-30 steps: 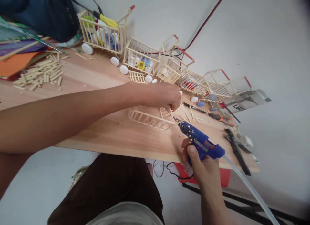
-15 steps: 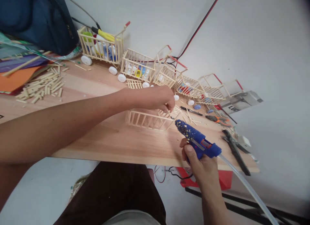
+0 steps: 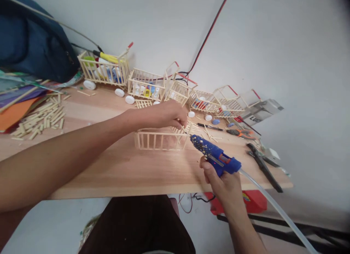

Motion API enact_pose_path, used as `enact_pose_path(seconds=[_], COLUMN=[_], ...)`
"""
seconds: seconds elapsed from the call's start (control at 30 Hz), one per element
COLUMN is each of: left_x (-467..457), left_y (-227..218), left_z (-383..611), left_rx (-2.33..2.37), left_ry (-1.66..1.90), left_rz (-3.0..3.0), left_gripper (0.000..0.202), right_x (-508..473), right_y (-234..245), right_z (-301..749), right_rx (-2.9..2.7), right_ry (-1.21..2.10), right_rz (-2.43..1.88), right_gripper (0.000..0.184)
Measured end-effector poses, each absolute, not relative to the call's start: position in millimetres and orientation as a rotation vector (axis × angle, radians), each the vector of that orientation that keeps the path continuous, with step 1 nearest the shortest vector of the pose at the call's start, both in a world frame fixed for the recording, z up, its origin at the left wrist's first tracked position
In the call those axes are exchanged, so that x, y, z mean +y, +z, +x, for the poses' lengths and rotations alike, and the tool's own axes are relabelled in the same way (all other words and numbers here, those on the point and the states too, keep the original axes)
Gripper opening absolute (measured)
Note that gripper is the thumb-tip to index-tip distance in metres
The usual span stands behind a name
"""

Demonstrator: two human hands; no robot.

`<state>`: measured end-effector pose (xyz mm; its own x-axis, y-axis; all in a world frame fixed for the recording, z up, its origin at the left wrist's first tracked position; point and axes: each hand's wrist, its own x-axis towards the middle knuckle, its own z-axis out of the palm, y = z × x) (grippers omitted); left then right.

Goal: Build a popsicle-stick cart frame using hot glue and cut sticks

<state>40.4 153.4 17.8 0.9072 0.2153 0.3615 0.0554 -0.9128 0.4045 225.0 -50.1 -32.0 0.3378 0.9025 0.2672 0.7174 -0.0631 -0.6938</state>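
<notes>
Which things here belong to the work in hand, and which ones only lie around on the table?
In use: left hand gripping the stick frame; right hand holding the glue gun.
Lying about: finished carts, loose sticks, white caps, pliers, blue bag.

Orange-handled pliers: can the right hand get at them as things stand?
Probably not yet: the right hand is closed around the blue glue gun. The orange-handled pliers lie uncovered on the table beyond it, so only the full hand stands in the way.
</notes>
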Motion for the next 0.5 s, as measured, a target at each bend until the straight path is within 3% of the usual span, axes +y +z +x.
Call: enact_pose_path(seconds=[0.5], left_x=[163.2], left_y=[19.5], left_z=[33.6], left_rx=[0.295], left_ry=[0.604], left_rz=[2.640], left_gripper=[0.016], right_x=[-33.6], right_y=[-7.4], right_z=[217.6], right_rx=[-1.468], right_ry=[0.318], right_rz=[-1.788], right_gripper=[0.037])
